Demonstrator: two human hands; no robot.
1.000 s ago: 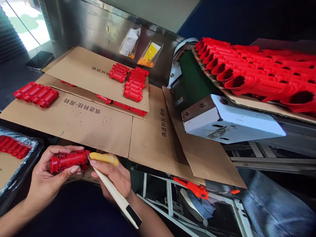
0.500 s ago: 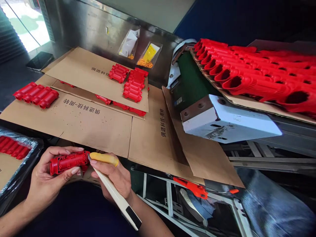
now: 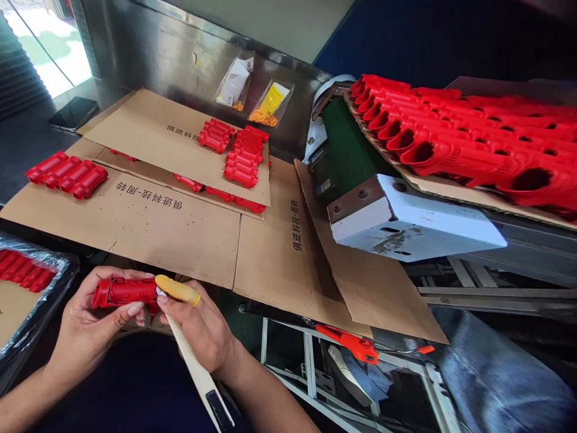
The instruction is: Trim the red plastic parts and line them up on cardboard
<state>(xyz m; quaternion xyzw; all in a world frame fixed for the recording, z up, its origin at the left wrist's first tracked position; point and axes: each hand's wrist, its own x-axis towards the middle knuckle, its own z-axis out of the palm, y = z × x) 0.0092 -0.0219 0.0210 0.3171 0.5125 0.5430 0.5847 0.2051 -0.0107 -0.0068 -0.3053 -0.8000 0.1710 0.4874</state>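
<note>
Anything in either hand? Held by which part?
Left hand: red plastic part, by its long sides, toward one end. Right hand: cream-handled tool, by the end nearest the red plastic part.

The left hand (image 3: 83,325) held a red plastic part (image 3: 130,291) with its hollow side showing, while the right hand (image 3: 201,331) — a yellow cover (image 3: 178,290) on 1 finger — held a cream-handled tool (image 3: 192,361) at the part's right end. A row of 4 red pieces (image 3: 74,174) lay on the cardboard (image 3: 189,240) ahead; 2 clear packets (image 3: 234,83) lay on the metal surface (image 3: 153,54) beyond.
</note>
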